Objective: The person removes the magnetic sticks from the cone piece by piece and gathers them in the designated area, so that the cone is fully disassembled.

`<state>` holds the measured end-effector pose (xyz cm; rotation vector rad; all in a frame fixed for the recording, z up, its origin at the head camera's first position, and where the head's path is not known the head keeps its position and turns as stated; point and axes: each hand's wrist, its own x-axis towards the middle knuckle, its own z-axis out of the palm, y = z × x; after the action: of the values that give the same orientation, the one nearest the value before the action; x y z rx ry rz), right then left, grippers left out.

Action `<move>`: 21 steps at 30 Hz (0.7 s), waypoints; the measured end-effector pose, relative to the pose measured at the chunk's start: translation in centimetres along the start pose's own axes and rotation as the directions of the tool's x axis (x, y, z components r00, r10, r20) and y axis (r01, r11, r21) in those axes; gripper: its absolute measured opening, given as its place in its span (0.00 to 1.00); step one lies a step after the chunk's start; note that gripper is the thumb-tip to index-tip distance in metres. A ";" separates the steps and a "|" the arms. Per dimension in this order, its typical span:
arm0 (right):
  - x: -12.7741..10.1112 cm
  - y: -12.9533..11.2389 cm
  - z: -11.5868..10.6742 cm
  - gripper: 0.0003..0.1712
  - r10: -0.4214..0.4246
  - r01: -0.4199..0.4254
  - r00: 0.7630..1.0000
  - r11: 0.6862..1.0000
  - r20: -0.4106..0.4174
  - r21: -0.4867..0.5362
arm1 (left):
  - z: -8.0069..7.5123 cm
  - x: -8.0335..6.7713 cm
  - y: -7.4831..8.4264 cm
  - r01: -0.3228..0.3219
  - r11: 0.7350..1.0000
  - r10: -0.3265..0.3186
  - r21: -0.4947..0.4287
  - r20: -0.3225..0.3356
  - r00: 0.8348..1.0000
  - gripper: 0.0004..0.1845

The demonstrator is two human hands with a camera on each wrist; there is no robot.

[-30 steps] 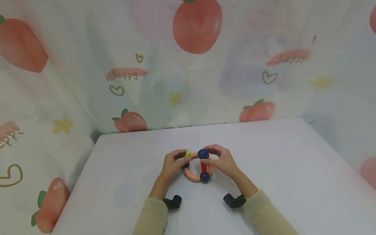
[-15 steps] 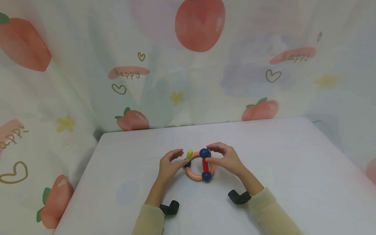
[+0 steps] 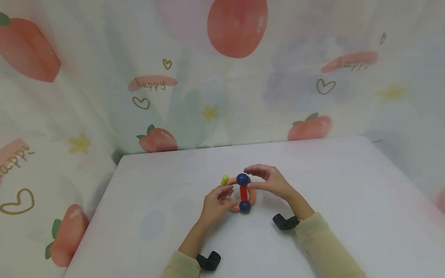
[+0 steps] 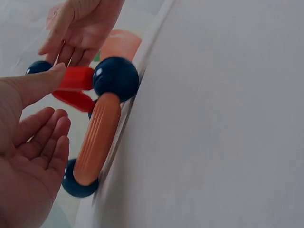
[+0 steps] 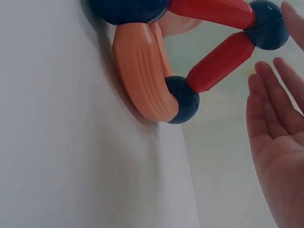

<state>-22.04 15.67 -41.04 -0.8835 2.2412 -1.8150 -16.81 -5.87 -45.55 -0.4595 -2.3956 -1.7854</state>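
A toy of sticks and balls stands mid-table: an orange curved ring [image 3: 253, 196] lies flat, and red sticks [image 3: 243, 193] rise from dark blue balls [image 3: 245, 206] to a top ball [image 3: 242, 179]. A yellow-green stick [image 3: 224, 180] stands at its left. My left hand [image 3: 222, 197] sits at the ring's near left with relaxed fingers, and its thumb [image 4: 35, 83] reaches a red stick [image 4: 73, 78]. My right hand [image 3: 259, 175] hovers just right of the top ball with fingers spread. Its palm [image 5: 278, 156] is bare beside the orange piece [image 5: 142, 76].
The white table [image 3: 330, 181] runs back to a peach-print curtain [image 3: 222, 96], which also hangs along the left side. The table's left edge [image 3: 101, 200] drops off beside that curtain. Bare tabletop lies on both sides of the toy.
My left hand let go of the yellow-green stick and moved right, to the near side of the ring. My right hand released the top ball and opened its fingers.
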 end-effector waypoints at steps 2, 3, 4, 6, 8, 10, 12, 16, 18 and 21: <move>0.3 0.9 -0.1 0.26 0.002 -0.002 1.000 1.000 0.020 0.020 | 0.8 0.0 0.3 0.015 1.000 -0.015 0.000 -0.006 1.000 0.24; 0.4 1.3 -0.2 0.26 0.001 -0.002 1.000 1.000 0.030 0.025 | 1.1 0.1 0.6 0.032 0.999 -0.031 0.012 -0.012 0.999 0.24; 0.5 1.7 -0.2 0.26 -0.002 0.001 0.999 0.999 0.040 0.033 | 1.5 0.2 0.4 0.036 0.999 -0.035 0.031 -0.024 0.999 0.24; 0.7 2.5 -0.3 0.26 -0.017 0.014 0.998 0.999 0.059 0.041 | 2.2 0.4 0.3 0.060 0.996 -0.057 0.060 -0.050 0.997 0.24; 0.9 2.5 -0.2 0.25 -0.033 0.029 0.996 0.998 0.079 0.050 | 2.6 0.6 0.6 0.073 0.994 -0.068 0.083 -0.067 0.995 0.23; 1.1 2.5 -0.2 0.25 -0.039 0.033 0.995 0.998 0.091 0.059 | 3.0 0.7 0.9 0.081 0.993 -0.075 0.091 -0.074 0.994 0.22; 1.2 2.5 -0.1 0.24 -0.032 0.027 0.995 0.998 0.095 0.060 | 3.3 0.7 1.0 0.088 0.992 -0.082 0.090 -0.075 0.994 0.20; 1.5 2.2 0.1 0.24 -0.023 0.016 0.994 0.997 0.107 0.070 | 3.7 0.6 0.9 0.086 0.992 -0.078 0.094 -0.084 0.993 0.17; 1.5 2.2 0.1 0.23 -0.019 0.011 0.993 0.997 0.114 0.071 | 3.8 0.6 0.8 0.078 0.992 -0.069 0.096 -0.095 0.993 0.17; 1.5 2.2 0.2 0.23 -0.014 0.007 0.994 0.998 0.111 0.060 | 3.9 0.6 0.7 0.065 0.992 -0.054 0.104 -0.107 0.993 0.16</move>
<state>-23.97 15.02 -42.75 -0.9622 2.1085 -1.7794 -16.80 -1.89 -45.96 -0.2785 -2.4423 -1.6488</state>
